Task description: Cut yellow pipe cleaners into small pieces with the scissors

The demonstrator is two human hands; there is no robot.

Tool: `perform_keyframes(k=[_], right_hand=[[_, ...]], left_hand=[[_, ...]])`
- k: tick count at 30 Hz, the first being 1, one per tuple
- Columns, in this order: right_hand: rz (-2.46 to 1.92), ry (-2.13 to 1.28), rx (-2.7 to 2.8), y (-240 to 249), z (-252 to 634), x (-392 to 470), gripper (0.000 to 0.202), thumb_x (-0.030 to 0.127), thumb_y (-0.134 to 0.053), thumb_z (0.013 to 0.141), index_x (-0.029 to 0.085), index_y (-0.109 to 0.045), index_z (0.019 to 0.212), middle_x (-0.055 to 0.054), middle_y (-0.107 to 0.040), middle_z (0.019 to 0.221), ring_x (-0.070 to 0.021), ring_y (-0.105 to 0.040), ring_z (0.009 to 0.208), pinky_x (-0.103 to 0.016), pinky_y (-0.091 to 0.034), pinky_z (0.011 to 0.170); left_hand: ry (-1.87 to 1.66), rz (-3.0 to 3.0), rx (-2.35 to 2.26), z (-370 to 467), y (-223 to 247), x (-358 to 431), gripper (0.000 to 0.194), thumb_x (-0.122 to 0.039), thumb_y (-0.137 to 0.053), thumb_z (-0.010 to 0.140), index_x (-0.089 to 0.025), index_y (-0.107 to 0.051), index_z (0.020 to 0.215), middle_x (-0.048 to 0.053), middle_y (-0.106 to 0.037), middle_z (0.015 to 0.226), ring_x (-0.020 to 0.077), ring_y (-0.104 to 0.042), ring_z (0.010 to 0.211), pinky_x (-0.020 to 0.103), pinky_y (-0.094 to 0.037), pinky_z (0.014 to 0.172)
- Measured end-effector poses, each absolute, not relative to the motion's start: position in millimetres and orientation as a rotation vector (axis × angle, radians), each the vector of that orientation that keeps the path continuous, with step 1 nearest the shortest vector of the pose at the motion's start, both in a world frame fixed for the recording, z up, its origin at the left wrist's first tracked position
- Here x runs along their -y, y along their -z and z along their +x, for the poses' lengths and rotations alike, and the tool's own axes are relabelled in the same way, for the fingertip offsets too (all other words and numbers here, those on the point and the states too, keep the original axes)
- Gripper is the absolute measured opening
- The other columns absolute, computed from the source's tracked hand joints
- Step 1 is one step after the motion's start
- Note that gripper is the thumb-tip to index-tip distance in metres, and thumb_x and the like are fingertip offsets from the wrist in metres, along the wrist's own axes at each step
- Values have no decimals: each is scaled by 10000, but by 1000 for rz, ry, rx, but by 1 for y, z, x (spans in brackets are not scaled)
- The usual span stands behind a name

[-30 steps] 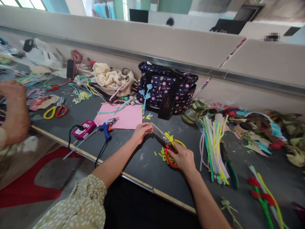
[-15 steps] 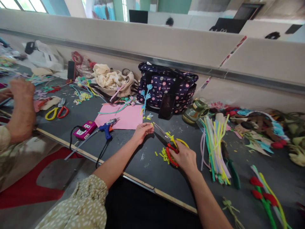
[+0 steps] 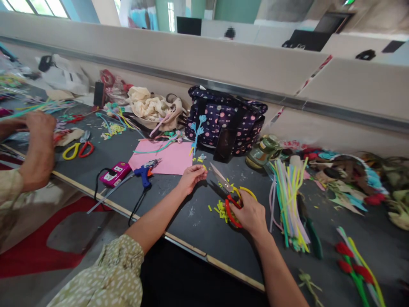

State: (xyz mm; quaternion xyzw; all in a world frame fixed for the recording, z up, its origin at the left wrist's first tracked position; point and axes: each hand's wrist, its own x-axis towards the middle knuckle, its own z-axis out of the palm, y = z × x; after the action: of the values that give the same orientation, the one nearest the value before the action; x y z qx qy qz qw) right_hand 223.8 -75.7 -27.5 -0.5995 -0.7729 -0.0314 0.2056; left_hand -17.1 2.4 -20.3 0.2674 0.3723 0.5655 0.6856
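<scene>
My left hand (image 3: 192, 178) pinches a small yellow piece (image 3: 205, 168) between its fingertips, above the dark table. My right hand (image 3: 251, 213) is closed on the handles of red and yellow scissors (image 3: 227, 186). The scissor blades are parted and point up and left, a little to the right of my left fingertips. Under the scissors lie many small yellow cut pieces (image 3: 221, 209). Left of my hands, a blue glue gun (image 3: 145, 171) rests on the edge of a pink sheet (image 3: 172, 157). A blue stem with fuzzy tips (image 3: 198, 130) stands by the sheet's right end.
A dark patterned bag (image 3: 207, 113) and a glass jar (image 3: 262, 151) stand behind. To the right lies a bundle of coloured stems (image 3: 290, 200), with red flowers (image 3: 353, 264) nearer. At left are a magenta box (image 3: 115, 174), other scissors (image 3: 82, 147) and another person's hand (image 3: 41, 128).
The scissor blades have opened wider and moved slightly right, away from my left fingertips. The other person's hand at the left has shifted right.
</scene>
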Motion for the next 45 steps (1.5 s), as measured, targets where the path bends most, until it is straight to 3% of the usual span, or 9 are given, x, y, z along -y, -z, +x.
perform_keyframes(k=[13,21,45], right_hand=[[-1521,53,2156,20,220,78,393,587,-535,815,207,-634,826,16,-582,620,-123,-537,558,-243,-373,543],[-1473,78,2176,25,222,78,345,522,-569,820,200,-636,926,-10,-672,770,-148,-625,702,-240,-417,631],[-1443,-17,2201,25,222,78,314,508,-519,859,212,-616,821,-1,-641,711,-129,-581,649,-233,-385,604]], left_hand=[[-1264,606,-793,-15,19,0,311,-262,-841,577,-122,-641,768,14,-652,657,84,-607,583,218,-510,639],[-1274,622,-794,-15,20,0,310,-277,-842,571,-124,-653,762,0,-626,636,91,-601,586,236,-513,650],[-1260,666,-803,-15,23,-1,324,-269,-838,566,-133,-600,738,-13,-611,628,101,-608,580,245,-509,638]])
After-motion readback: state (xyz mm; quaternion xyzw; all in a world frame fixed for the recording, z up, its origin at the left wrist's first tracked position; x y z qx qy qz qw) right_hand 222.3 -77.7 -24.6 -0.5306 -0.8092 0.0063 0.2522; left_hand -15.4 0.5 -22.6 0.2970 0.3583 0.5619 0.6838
